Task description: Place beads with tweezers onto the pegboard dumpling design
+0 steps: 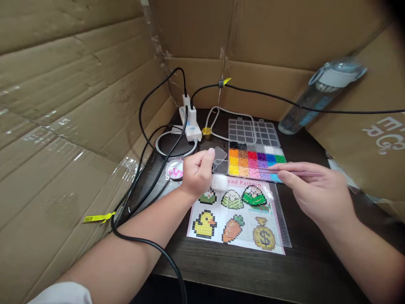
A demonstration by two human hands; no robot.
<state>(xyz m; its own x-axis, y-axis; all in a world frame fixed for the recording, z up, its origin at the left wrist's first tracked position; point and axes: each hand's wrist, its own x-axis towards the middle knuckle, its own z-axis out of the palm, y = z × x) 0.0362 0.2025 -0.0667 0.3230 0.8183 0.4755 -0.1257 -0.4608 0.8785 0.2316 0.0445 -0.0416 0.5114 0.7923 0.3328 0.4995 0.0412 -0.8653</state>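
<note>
My right hand (311, 190) holds pink tweezers (294, 172), their tips over the pink compartments of the bead tray (256, 162). My left hand (198, 171) is closed, thumb uppermost, on what looks like a small clear plastic box (220, 166) with its lid up; its fingers are partly hidden. White beads (219, 182) show just below the box, beside that hand. Under both hands' reach lies a bead pattern sheet (218, 242) with a duck, a carrot and a money bag printed on it. A green and white bead figure (255, 196) sits on its upper right part.
A round white dish (174, 169) with pink beads stands left of my left hand. Behind are a power strip (191, 126), a small gold cup (206, 133) and the tray's lid (255, 131). Black cables (148, 190) cross my left forearm. A water bottle (319, 95) leans against cardboard walls.
</note>
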